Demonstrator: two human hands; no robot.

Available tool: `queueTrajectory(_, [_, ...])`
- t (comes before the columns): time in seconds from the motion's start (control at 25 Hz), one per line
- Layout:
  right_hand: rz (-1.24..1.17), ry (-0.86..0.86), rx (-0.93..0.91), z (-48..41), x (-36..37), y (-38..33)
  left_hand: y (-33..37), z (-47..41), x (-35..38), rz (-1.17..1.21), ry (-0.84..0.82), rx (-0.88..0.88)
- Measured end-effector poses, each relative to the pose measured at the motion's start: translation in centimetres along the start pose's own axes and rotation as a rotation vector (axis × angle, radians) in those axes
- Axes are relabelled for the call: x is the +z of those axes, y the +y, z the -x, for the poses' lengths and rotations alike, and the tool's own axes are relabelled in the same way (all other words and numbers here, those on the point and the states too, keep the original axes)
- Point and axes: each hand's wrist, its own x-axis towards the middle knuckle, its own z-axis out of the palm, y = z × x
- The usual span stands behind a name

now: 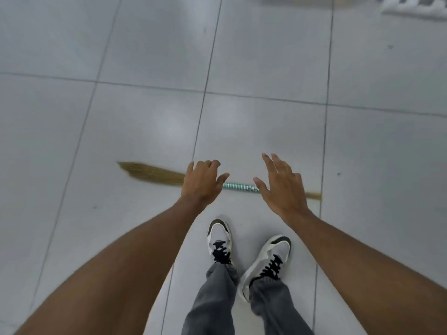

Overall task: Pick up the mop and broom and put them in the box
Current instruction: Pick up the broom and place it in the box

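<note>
A straw broom (154, 175) lies flat on the grey tiled floor, its bristle fan pointing left and a green-and-silver wrapped handle (239, 186) in the middle. My left hand (203, 183) hovers over the broom where the bristles meet the handle, fingers curled and apart, holding nothing. Above the handle's right part my right hand (283, 186) is spread open and empty. The handle's tip (314, 196) shows past my right hand. A white stringy thing that may be the mop (416, 4) lies at the top right corner. No box is in view.
My two feet in white and black sneakers (219, 240) stand just behind the broom, with grey trousers below. The floor (145, 56) is large pale tiles with dark grout lines stretching ahead.
</note>
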Motion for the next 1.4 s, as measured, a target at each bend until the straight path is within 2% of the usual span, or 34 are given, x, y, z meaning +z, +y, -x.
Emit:
queueTrajectory(0.12, [0.080, -0.162, -0.004, -7.1, 14.1, 4.2, -2.5, -7.8, 13.8, -0.005, -0.084, -0.052])
queueTrajectory(0.24, [0.177, -0.265, 0.003, -10.4, 23.8, 8.6, -4.7, -12.6, 23.6, -0.092, -0.168, -0.075])
queueTrajectory(0.36, [0.296, -0.296, -0.037, -11.2, 29.0, 11.9, -6.7, -15.1, 29.3, -0.279, -0.183, 0.001])
queueTrajectory(0.48, [0.350, -0.258, -0.091, -10.8, 29.1, 13.7, -6.9, -15.2, 29.8, -0.347, -0.171, 0.128])
queueTrajectory(0.6, [0.312, -0.179, -0.045, -8.3, 23.5, 14.7, -4.6, -13.9, 24.4, -0.280, -0.206, 0.229])
queueTrajectory(0.68, [0.263, -0.120, 0.035, -5.7, 16.2, 15.2, -1.1, -13.0, 17.9, -0.263, -0.239, 0.302])
queueTrajectory(0.88, [0.184, 0.052, 0.377, 8.2, -12.4, 16.2, 15.9, -6.4, -7.7, -0.324, -0.173, 0.660])
queueTrajectory(1.08, [0.068, 0.352, 0.720, 30.7, -35.7, 13.9, 33.9, 10.2, -29.5, -0.441, -0.019, 0.994])
queueTrajectory(1.24, [0.009, 0.547, 0.961, 50.8, -42.5, 12.2, 43.8, 26.3, -35.5, -0.442, 0.062, 1.269])
queueTrajectory(1.4, [-0.120, 0.691, 1.204, 70.5, -39.4, 10.0, 50.6, 43.4, -32.4, -0.452, 0.034, 1.511])
